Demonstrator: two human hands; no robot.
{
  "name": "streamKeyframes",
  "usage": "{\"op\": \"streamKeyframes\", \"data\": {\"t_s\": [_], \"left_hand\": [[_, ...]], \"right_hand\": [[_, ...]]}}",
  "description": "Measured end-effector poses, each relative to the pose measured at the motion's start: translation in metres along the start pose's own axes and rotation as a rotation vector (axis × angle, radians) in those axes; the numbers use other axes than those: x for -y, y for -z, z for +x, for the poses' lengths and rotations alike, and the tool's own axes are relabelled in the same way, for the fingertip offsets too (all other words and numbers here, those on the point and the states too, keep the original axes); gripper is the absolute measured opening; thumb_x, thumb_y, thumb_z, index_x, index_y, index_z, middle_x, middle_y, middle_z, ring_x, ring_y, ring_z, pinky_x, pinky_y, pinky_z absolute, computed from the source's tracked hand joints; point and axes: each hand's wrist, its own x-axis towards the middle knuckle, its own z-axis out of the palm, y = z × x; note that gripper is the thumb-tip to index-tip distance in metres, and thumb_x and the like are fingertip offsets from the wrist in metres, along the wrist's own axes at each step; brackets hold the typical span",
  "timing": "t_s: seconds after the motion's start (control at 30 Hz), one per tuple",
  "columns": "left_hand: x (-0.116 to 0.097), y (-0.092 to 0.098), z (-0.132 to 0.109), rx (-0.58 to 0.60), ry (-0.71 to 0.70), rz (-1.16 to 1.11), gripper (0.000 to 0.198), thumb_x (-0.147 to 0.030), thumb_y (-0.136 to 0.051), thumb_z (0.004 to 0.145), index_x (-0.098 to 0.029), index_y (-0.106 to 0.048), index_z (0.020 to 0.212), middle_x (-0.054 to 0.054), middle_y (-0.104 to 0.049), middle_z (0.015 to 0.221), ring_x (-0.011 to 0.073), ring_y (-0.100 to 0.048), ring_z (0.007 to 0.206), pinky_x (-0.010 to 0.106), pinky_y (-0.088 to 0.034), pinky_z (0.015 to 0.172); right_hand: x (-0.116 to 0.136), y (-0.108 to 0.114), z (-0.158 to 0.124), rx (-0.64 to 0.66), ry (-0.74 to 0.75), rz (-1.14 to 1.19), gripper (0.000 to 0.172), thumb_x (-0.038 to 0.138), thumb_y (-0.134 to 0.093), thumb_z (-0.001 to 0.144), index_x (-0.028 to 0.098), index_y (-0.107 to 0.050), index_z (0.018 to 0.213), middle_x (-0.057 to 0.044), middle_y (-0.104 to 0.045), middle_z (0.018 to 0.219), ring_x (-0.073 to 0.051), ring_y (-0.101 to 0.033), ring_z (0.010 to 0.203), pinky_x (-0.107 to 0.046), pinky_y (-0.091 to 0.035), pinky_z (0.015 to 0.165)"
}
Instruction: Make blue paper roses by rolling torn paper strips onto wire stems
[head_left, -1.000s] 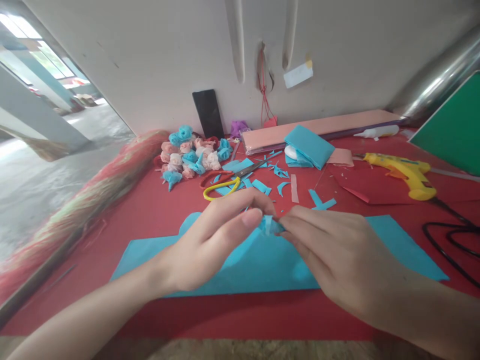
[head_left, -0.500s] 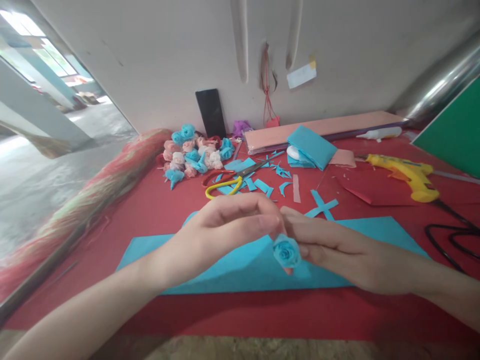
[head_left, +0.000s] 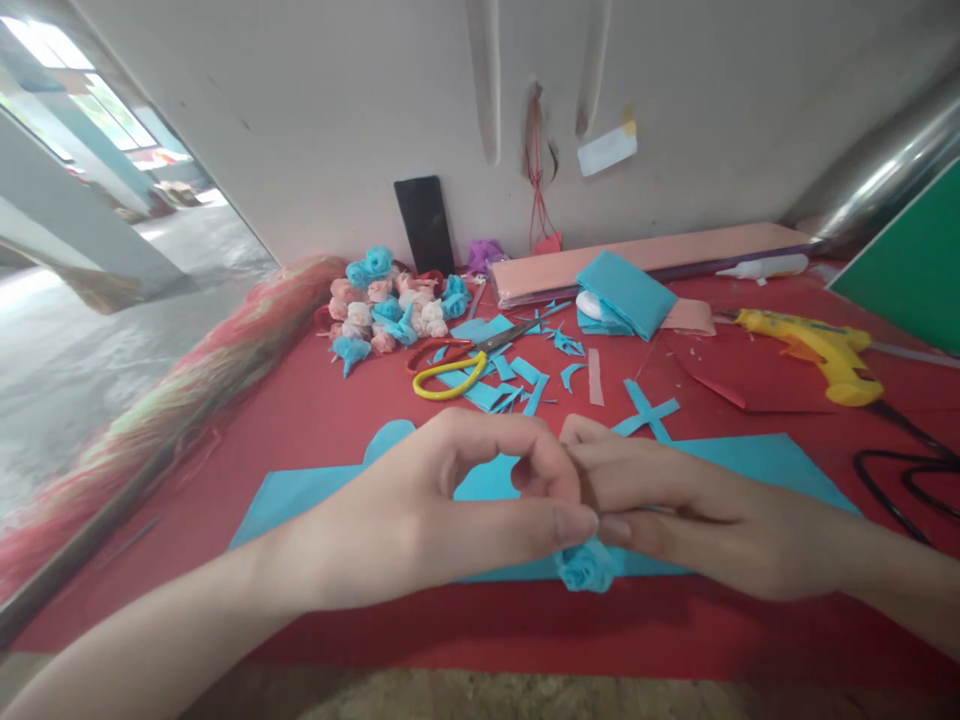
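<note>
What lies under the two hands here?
A blue paper sheet on the red table. The left hand and right hand pinch a small blue paper rose over its near edge; they hide the sheet's middle.

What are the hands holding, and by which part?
A small blue paper rose, pinched at its top end between the fingertips of the left hand and the right hand; the rolled bloom hangs below them.

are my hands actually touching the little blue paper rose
Touching. The head view shows the blue paper rose pinched directly under the left hand thumb tip and the right hand fingertips, with no gap.
</note>
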Motion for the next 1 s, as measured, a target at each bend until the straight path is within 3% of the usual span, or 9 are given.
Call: {"op": "streamKeyframes", "data": {"t_s": [0.17,0.43,0.67,0.83,1.0], "left_hand": [[0.000,-0.002,0.000,-0.011,0.056,0.070,0.017,-0.026,-0.059,0.086,-0.017,-0.055,0.072,-0.002,-0.056,0.073,0.0133,-0.055,0.074,0.024,-0.043,0.067],[0.004,-0.005,0.001,-0.047,0.016,0.196,0.016,-0.025,-0.060,0.084,-0.018,-0.057,0.071,-0.005,-0.055,0.068,0.0085,-0.048,0.065,0.018,-0.041,0.062],[0.000,-0.007,-0.001,-0.176,-0.161,0.306,0.012,-0.022,-0.064,0.082,-0.018,-0.058,0.072,-0.004,-0.056,0.069,0.0089,-0.052,0.067,0.020,-0.044,0.065],[-0.005,-0.004,-0.004,-0.087,-0.236,0.298,0.010,-0.016,-0.065,0.081,-0.018,-0.062,0.072,-0.003,-0.062,0.074,0.0095,-0.058,0.072,0.020,-0.048,0.072],[-0.008,-0.002,-0.003,-0.065,-0.236,0.353,0.010,-0.013,-0.068,0.078,-0.017,-0.063,0.070,-0.003,-0.062,0.070,0.0091,-0.058,0.068,0.020,-0.048,0.068]], "right_hand": [[0.004,0.001,0.001,0.002,0.013,-0.038,0.021,0.014,-0.047,0.094,0.021,-0.062,0.081,0.003,-0.067,0.083,-0.013,-0.059,0.084,-0.029,-0.046,0.089],[0.006,0.000,0.002,-0.019,0.069,-0.114,0.024,0.015,-0.045,0.095,0.019,-0.064,0.081,0.000,-0.069,0.087,-0.013,-0.060,0.084,-0.029,-0.046,0.091],[0.009,0.002,0.001,-0.040,0.050,-0.110,0.024,0.011,-0.049,0.092,0.020,-0.062,0.075,0.003,-0.069,0.081,-0.012,-0.063,0.079,-0.029,-0.048,0.090],[0.008,0.003,0.001,0.007,0.044,-0.039,0.023,0.014,-0.046,0.094,0.020,-0.062,0.079,0.002,-0.070,0.086,-0.013,-0.065,0.085,-0.031,-0.045,0.095],[0.006,0.005,0.001,0.029,0.020,-0.025,0.024,0.017,-0.045,0.095,0.021,-0.065,0.082,0.001,-0.071,0.085,-0.014,-0.065,0.085,-0.032,-0.044,0.097]]}}
